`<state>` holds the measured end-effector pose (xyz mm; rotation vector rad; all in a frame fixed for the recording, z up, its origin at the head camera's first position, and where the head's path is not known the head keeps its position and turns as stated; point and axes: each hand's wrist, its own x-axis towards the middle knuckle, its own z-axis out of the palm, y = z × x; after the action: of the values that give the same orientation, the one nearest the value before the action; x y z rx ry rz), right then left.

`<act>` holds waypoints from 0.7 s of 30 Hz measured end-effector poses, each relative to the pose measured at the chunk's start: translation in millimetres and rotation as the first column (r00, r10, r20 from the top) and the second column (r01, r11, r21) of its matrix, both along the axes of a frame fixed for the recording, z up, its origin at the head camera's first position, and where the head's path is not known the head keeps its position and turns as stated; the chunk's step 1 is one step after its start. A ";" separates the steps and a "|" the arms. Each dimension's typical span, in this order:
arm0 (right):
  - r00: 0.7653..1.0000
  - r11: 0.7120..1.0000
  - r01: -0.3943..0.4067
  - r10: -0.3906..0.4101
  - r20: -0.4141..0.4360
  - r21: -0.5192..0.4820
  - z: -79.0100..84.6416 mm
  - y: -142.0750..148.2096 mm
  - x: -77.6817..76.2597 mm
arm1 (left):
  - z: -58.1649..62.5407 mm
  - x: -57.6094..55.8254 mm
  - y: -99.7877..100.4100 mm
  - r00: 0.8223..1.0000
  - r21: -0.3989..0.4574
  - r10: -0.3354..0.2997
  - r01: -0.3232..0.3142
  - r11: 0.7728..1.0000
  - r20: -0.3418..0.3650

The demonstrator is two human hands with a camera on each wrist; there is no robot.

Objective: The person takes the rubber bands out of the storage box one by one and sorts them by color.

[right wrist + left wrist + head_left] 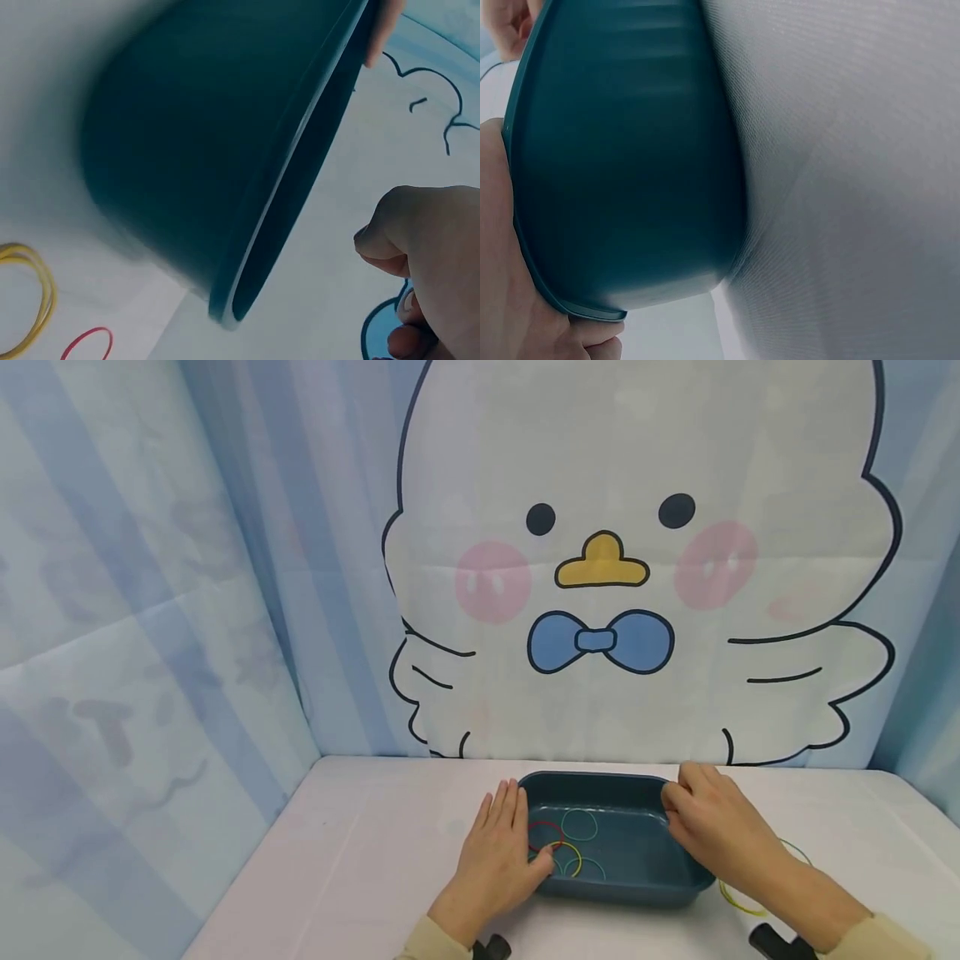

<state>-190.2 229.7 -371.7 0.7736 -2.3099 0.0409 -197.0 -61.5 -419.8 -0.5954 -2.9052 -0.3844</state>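
A dark teal tray (637, 843) stands on the white table and holds several thin rubber bands: a red one (552, 824), a yellow one (580, 860) and green ones (596, 832). My left hand (495, 852) grips its near left corner, fingers along the outer side and thumb over the rim. At the right end, my right hand (712, 822) is raised by the rim with fingers curled. In the right wrist view that hand (442, 262) appears apart from the tray wall. A small purple bit (381, 358) shows under its fingers, mostly cut off by the frame edge.
Right of the tray lie a yellow rubber band (742, 907) and a green one (797, 850), partly behind my right forearm. The right wrist view also has a red band (109, 346). Behind the table hangs a cloth (615, 718) with a printed duck.
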 end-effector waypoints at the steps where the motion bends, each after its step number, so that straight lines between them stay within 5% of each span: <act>1: 1.000 1.000 -0.007 0.007 0.000 0.000 0.3 -3.5 -0.8 | 0.3 0.1 0.0 1.000 -0.002 0.000 0.000 1.000 0.000; 15: 0.996 0.996 -0.087 0.087 -0.006 -0.016 -3.4 -42.7 -11.1 | 2.0 0.6 1.0 1.000 -0.010 0.003 -0.003 1.000 0.001; 21: 0.996 0.998 -0.066 0.067 0.060 -0.018 -7.2 -51.4 -15.1 | 1.4 0.8 0.1 1.000 -0.007 0.006 -0.006 1.000 0.002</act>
<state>-205.3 178.3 -378.9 0.8517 -2.3372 0.1143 -196.2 -61.4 -418.4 -0.5876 -2.9102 -0.3749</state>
